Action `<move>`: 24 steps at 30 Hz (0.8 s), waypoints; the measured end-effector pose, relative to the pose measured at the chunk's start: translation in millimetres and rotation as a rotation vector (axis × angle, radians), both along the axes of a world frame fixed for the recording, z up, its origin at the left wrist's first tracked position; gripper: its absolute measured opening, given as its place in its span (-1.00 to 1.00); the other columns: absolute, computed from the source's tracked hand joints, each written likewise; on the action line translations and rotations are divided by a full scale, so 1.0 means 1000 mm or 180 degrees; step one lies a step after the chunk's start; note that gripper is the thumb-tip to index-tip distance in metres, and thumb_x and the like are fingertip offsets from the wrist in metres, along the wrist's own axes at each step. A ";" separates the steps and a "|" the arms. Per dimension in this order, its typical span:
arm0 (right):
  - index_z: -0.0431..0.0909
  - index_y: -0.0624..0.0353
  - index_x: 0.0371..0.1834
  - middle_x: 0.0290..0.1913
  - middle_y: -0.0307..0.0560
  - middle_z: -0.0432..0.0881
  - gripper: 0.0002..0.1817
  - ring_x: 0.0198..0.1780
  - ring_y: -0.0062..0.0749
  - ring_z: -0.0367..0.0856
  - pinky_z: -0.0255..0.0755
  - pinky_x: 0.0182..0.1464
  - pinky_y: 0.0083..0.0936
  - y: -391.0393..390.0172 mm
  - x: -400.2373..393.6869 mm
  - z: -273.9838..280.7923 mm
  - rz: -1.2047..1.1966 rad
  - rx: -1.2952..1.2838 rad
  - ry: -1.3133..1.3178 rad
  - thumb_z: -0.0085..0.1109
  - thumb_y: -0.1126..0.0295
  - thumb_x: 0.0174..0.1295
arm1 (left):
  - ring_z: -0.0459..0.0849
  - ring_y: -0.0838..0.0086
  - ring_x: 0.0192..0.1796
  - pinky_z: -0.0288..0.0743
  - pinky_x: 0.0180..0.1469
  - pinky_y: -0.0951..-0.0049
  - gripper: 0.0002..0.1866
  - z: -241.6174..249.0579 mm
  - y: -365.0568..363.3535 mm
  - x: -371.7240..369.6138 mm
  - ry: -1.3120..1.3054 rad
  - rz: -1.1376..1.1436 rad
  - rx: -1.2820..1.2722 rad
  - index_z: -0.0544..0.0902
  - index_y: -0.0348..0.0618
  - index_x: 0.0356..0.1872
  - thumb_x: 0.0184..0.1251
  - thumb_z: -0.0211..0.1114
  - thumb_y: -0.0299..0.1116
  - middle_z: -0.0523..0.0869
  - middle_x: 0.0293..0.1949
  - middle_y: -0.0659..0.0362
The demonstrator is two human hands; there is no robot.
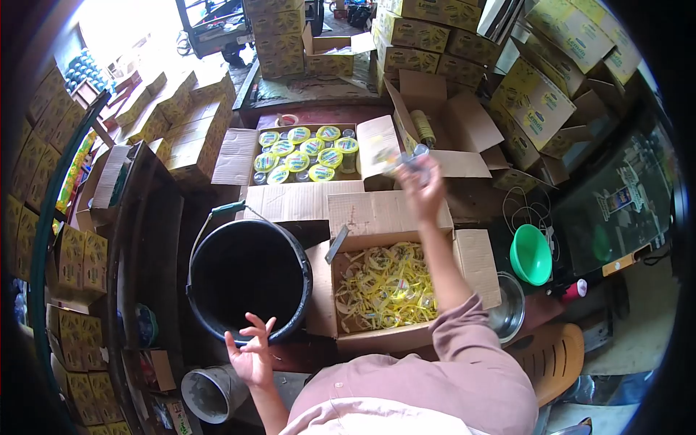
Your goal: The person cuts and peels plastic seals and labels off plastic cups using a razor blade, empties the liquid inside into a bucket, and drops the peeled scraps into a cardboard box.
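My right hand (pixel 422 187) reaches over the flaps between two boxes. Its fingers are closed around blurred small clear containers (pixel 417 154), perhaps more than one. By the near rim of a large black bucket (pixel 308 279), my left hand (pixel 252 357) is raised with its fingers spread and nothing in them. An open carton (pixel 391 339) in front of me holds a heap of yellow and clear plastic strips (pixel 384 286). Behind it, another carton (pixel 235 156) is filled with several round tubs with yellow-rimmed lids (pixel 298 161).
An open cardboard box (pixel 471 130) at the back right has a stack of round items (pixel 422 127) inside. At right are a green bowl (pixel 531 255), a metal bowl (pixel 510 308) and a chair (pixel 554 359). A grey bucket (pixel 210 395) stands lower left. Stacked printed cartons (pixel 275 36) surround the workplace.
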State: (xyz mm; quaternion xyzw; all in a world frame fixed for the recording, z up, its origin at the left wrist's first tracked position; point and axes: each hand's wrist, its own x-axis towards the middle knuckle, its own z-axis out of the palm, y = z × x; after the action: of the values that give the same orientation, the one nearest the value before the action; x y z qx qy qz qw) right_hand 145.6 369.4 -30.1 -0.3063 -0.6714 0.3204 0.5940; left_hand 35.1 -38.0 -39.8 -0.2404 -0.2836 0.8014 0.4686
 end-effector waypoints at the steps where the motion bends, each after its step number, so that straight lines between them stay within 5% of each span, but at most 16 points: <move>1: 0.43 0.26 -0.16 -0.27 -0.05 0.56 -0.57 -0.25 -0.37 0.56 0.47 -0.21 -0.45 0.025 0.012 0.015 -0.0422 0.0148 -0.0106 0.36 0.30 -0.06 | 0.46 0.36 -0.06 0.54 -0.25 0.39 0.07 0.004 -0.001 0.002 0.0083 0.0017 -0.0027 -0.65 -0.12 0.25 0.20 0.18 -0.20 0.34 0.14 0.06; 3: 0.43 0.26 -0.16 -0.23 0.08 0.57 -0.53 -0.21 -0.13 0.58 0.46 -0.16 -0.33 0.089 0.033 0.018 -0.1161 0.0762 -0.0868 0.37 0.28 -0.11 | 0.43 0.39 -0.04 0.52 -0.21 0.42 0.03 0.011 -0.007 0.005 0.0120 0.0039 -0.0150 -0.55 -0.30 0.27 0.21 0.17 -0.20 0.32 0.16 0.07; 8: 0.46 0.21 -0.15 -0.24 0.02 0.59 -0.49 -0.20 -0.16 0.59 0.47 -0.13 -0.32 0.159 0.032 0.008 -0.0961 0.0682 -0.1883 0.41 0.23 -0.17 | 0.40 0.41 -0.05 0.49 -0.17 0.38 -0.13 0.029 -0.026 0.014 0.0612 0.0285 -0.1139 -0.23 -0.46 0.28 0.26 0.09 -0.08 0.28 0.17 0.03; 13: 0.49 0.17 -0.16 -0.20 0.02 0.59 -0.47 -0.16 -0.15 0.59 0.49 -0.13 -0.32 0.186 0.014 -0.043 -0.0803 0.0141 -0.2335 0.44 0.23 -0.25 | 0.46 0.44 -0.15 0.49 -0.30 0.48 -0.27 0.020 0.002 0.014 0.3141 0.1030 -0.4579 -0.11 0.11 0.36 0.24 0.06 -0.18 0.30 0.09 0.02; 16: 0.38 0.14 0.03 -0.12 0.08 0.59 -0.23 -0.12 -0.04 0.57 0.48 -0.09 -0.25 0.180 0.005 -0.070 -0.1116 -0.0327 -0.2757 0.45 0.10 -0.32 | 0.45 0.43 -0.14 0.38 -0.09 0.44 -0.19 0.006 0.023 0.001 0.6082 0.1005 -0.6687 -0.02 -0.11 0.33 0.04 0.20 -0.50 0.36 0.04 0.05; 17: 0.31 0.13 0.10 -0.14 0.10 0.60 -0.14 -0.12 -0.01 0.57 0.47 -0.09 -0.23 0.181 0.005 -0.080 -0.1070 -0.0299 -0.2750 0.46 0.06 -0.35 | 0.43 0.47 -0.15 0.28 -0.03 0.46 -0.26 0.002 0.028 -0.004 0.6583 0.1079 -0.6893 0.03 -0.10 0.32 0.10 0.17 -0.53 0.37 0.03 0.10; 24: 0.38 0.16 0.03 -0.14 0.10 0.60 -0.19 -0.14 -0.04 0.59 0.48 -0.11 -0.24 0.178 0.004 -0.097 -0.1078 -0.0265 -0.2288 0.48 0.09 -0.37 | 0.44 0.48 -0.18 0.28 -0.07 0.45 -0.30 -0.020 0.048 -0.021 0.6674 0.1097 -0.7083 0.09 -0.14 0.29 0.09 0.17 -0.56 0.41 -0.01 0.10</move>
State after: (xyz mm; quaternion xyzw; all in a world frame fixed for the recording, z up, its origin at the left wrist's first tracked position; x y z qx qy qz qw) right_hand 149.7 547.5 -127.4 -0.5290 -0.7629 0.1172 0.3528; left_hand 14.1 9.8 -59.8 0.2311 0.8623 0.4472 -0.0551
